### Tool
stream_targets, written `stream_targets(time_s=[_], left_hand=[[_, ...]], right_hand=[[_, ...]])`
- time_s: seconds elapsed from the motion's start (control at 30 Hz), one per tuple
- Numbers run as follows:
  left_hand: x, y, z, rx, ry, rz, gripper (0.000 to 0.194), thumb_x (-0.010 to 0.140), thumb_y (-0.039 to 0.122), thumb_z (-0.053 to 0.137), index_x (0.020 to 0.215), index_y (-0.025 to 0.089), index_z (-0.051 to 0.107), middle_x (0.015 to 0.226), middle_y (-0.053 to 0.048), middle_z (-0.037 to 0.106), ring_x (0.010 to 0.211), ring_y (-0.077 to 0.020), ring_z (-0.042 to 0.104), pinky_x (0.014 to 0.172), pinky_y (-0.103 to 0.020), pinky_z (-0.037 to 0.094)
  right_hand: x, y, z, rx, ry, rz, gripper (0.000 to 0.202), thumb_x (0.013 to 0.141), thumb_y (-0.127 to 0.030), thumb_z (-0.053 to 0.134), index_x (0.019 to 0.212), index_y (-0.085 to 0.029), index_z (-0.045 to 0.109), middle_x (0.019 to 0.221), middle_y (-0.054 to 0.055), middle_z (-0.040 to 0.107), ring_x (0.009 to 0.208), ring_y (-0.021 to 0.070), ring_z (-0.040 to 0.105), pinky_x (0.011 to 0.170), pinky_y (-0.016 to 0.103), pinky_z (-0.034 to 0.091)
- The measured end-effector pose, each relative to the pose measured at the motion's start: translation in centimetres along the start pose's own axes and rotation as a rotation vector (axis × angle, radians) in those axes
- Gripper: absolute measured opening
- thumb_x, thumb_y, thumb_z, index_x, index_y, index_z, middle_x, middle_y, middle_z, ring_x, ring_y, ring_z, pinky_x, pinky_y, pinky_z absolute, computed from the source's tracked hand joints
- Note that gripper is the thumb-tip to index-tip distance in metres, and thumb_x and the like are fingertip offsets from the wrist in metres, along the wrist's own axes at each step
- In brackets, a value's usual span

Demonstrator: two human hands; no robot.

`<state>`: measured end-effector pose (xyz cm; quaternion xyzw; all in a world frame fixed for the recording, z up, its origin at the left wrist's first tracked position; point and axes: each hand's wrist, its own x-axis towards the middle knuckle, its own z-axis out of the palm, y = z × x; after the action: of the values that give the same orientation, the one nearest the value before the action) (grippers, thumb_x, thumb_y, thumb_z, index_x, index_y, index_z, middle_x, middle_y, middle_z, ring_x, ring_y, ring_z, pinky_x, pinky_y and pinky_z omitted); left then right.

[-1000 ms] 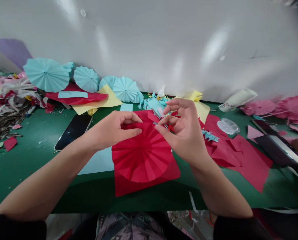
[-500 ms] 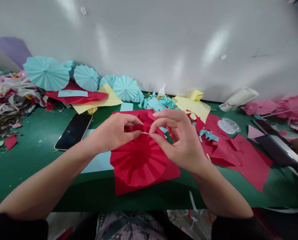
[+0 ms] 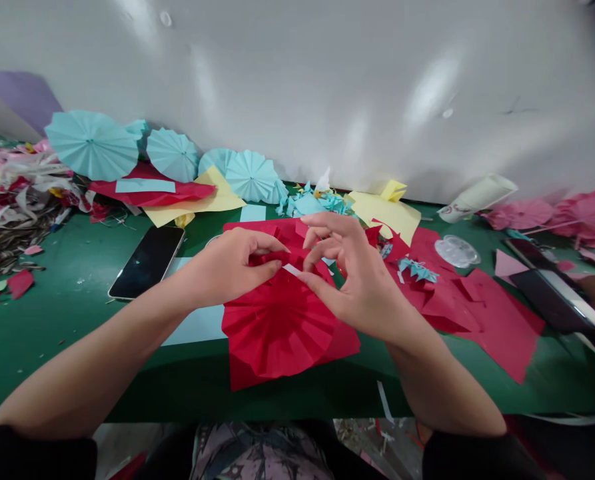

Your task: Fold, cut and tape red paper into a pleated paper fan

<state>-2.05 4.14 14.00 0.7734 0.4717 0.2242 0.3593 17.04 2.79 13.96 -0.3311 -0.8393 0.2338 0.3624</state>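
A red pleated paper rosette [image 3: 280, 333] lies on a sheet of red paper [image 3: 344, 343] in front of me. My left hand [image 3: 240, 263] pinches the far folds of the rosette between thumb and fingers. Close by on the right, my right hand [image 3: 357, 273] has a small white strip [image 3: 292, 269] at its thumb tip, its index finger raised and the others curled. The strip's left end is near my left thumb; whether it touches the folds I cannot tell. Part of the rosette's far side is hidden by my hands.
A phone [image 3: 147, 263] and a light blue sheet [image 3: 197, 327] lie left. Light blue rosettes [image 3: 252, 177] stand along the wall. Red paper pieces [image 3: 497, 320], a clear round lid [image 3: 457, 251] and a dark device [image 3: 552, 300] are right.
The white strip has turned, so its flat face now shows more. My right hand has shifted slightly, its fingers spread a little more. The rosette has moved slightly toward me.
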Motion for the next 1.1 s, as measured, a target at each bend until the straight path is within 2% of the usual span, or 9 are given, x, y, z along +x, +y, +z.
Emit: stream_targets(time_s=[0.2, 0.7, 1.1], left_hand=[[-0.17, 0.44, -0.01, 0.046, -0.063, 0.045, 0.023, 0.080, 0.026, 0.048, 0.094, 0.019, 0.066, 0.084, 0.000, 0.070, 0.072, -0.0134, 0.063, 0.061, -0.022, 0.047], [-0.33, 0.65, 0.17, 0.049, -0.053, 0.045, 0.025, 0.079, 0.023, 0.049, 0.095, 0.021, 0.067, 0.090, 0.000, 0.070, 0.078, -0.0143, 0.064, 0.066, -0.022, 0.048], [-0.46, 0.78, 0.28, 0.115, -0.037, 0.077, 0.026, 0.079, 0.022, 0.046, 0.094, 0.020, 0.066, 0.089, 0.000, 0.071, 0.077, -0.0140, 0.064, 0.065, -0.021, 0.048]], right_hand=[[-0.19, 0.15, 0.13, 0.011, -0.047, 0.019, 0.051, 0.080, -0.008, 0.054, 0.120, -0.030, 0.032, 0.108, 0.003, 0.043, 0.067, 0.0084, 0.054, 0.078, 0.038, 0.052], [-0.39, -0.05, 0.07, -0.131, -0.087, 0.004, 0.048, 0.081, -0.012, 0.054, 0.121, -0.028, 0.031, 0.106, 0.003, 0.044, 0.064, 0.0071, 0.054, 0.081, 0.037, 0.051], [-0.32, -0.23, 0.07, -0.148, -0.111, 0.037, 0.047, 0.081, -0.009, 0.050, 0.120, -0.028, 0.031, 0.102, 0.003, 0.045, 0.066, 0.0096, 0.053, 0.075, 0.035, 0.050]])
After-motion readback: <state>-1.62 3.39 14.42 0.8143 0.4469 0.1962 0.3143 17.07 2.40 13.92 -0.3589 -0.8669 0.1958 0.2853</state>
